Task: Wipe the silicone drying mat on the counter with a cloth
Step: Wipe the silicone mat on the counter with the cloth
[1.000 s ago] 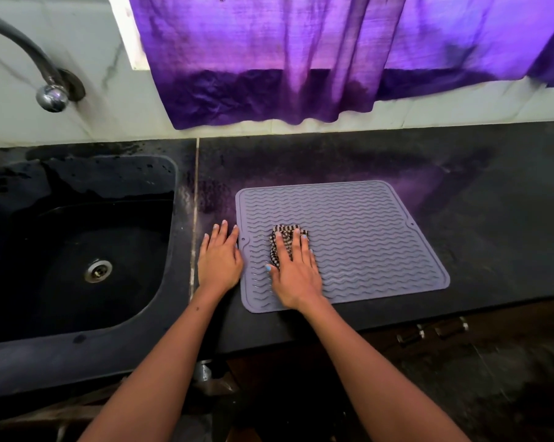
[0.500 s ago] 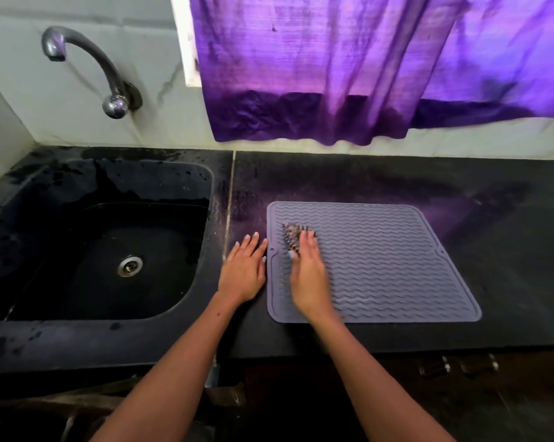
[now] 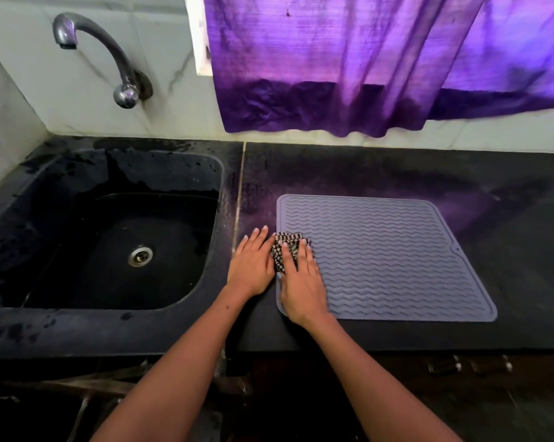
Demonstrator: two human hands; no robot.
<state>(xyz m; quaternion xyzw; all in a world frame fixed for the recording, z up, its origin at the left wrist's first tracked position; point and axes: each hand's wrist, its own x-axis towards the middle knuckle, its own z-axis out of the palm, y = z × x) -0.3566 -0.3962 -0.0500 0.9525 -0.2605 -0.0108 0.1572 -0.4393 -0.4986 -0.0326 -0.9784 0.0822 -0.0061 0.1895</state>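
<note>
While my right hand [image 3: 302, 282] lies flat with its fingers straight and pressed down on the folded checked cloth [image 3: 286, 250], the head view shows that cloth sitting at the left edge of the grey silicone drying mat [image 3: 396, 260], roughly midway along that edge. My left hand [image 3: 251, 267] rests open on the black counter [image 3: 508, 282] just beside the mat's edge, fingers straight and together, touching the cloth's side; I judge it is steadying the mat. The mat lies flat on the counter, to the right of the dark sink [image 3: 109, 237], under the purple curtain [image 3: 365, 65]. As for progress, the wiping is underway, but I cannot tell which ridges are already clean (nothing on the wavy surface shows wet or dry streaks). The broad stretch to the right of my hand looks left to cover.
</note>
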